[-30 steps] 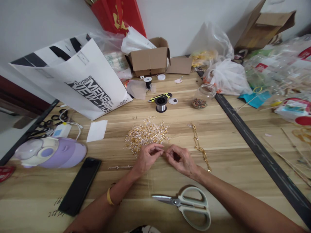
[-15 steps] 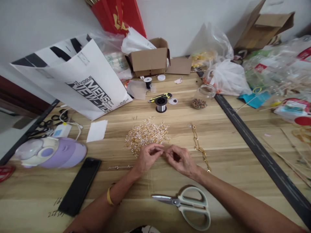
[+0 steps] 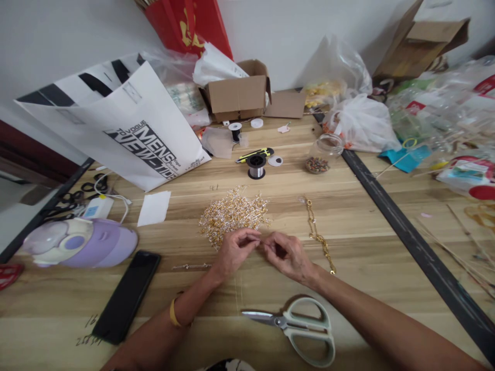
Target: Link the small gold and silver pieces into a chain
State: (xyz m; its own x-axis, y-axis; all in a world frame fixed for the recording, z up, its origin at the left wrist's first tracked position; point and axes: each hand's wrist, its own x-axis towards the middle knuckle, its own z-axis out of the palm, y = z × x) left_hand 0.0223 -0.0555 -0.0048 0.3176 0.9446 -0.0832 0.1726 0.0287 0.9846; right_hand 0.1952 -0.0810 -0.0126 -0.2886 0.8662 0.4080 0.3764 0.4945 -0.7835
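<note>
My left hand (image 3: 236, 250) and my right hand (image 3: 286, 252) meet fingertip to fingertip, thumb and forefinger pinched on each. What they pinch is too small to make out. Fine pale thread or wire (image 3: 237, 296) runs down below my left hand towards the scissors. Just behind the hands lies a heap of small gold and silvery jewellery pieces (image 3: 234, 211). A gold chain (image 3: 320, 238) is stretched out right of my right hand, and a short silvery chain (image 3: 189, 266) lies left of my left wrist. Grey-handled scissors (image 3: 297, 324) rest in front, blades pointing left.
A wire spool (image 3: 256, 166), a yellow-black cutter knife (image 3: 251, 154) and a jar of beads (image 3: 324, 154) stand behind the heap. To the left are a phone (image 3: 127, 296), a purple bottle (image 3: 83, 242) and a white bag (image 3: 127, 129). Plastic bags (image 3: 363, 123) crowd the right back.
</note>
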